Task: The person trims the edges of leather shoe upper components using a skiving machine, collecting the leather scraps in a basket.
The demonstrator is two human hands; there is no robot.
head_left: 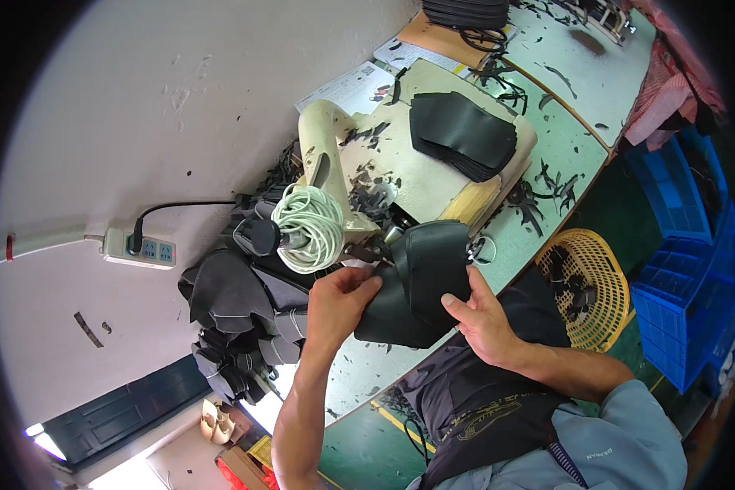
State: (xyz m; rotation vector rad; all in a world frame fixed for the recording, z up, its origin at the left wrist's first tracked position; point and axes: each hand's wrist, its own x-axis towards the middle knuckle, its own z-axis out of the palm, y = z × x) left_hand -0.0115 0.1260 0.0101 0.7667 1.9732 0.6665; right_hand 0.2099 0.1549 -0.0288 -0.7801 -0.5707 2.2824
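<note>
Between my two hands are black leather-like pieces, overlapping and partly folded, in front of a cream machine. My left hand pinches their left edge between thumb and fingers, close to the machine's metal parts. On the opposite edge, my right hand grips with the thumb on top; its other fingers are partly hidden. Just beyond the pieces, a coil of pale cord hangs on the machine. A stack of cut black pieces lies on the machine's flat top.
Dark grey pieces are heaped left of the machine. Black scraps litter the pale green table. A power strip is fixed to the wall. At right stand a yellow basket and blue crates.
</note>
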